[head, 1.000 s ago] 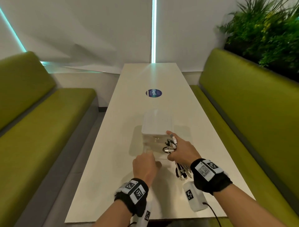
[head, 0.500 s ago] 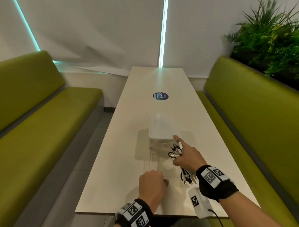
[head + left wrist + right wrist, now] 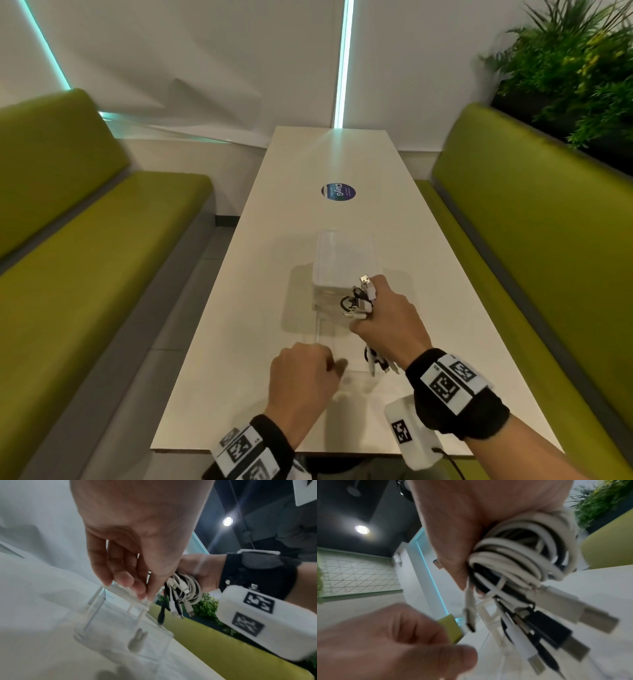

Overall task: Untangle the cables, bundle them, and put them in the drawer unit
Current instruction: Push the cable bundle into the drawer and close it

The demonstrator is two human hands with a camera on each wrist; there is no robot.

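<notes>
Two hands are working at the near end of a long white surface (image 3: 239,308). The right hand (image 3: 387,325) is gripping a coiled bundle of cables (image 3: 522,555), white and black strands together, with its fingers clamped round the coil; plug ends are sticking out above the fist and hanging down below it. The left hand (image 3: 301,380) is curling its fingers (image 3: 120,578) over the front edge of a clear drawer (image 3: 123,622), the fingertips touching that rim, thumb tucked close. The drawer is standing pulled out toward the person from the clear drawer unit (image 3: 346,260), which is sitting mid-surface, just beyond the right hand. The bundle is hovering above the open drawer, not lying inside it. A round dark sticker (image 3: 338,192) is lying farther along the surface. Green benches (image 3: 102,257) are flanking both sides, and leafy plants (image 3: 575,68) are rising behind the right bench.
</notes>
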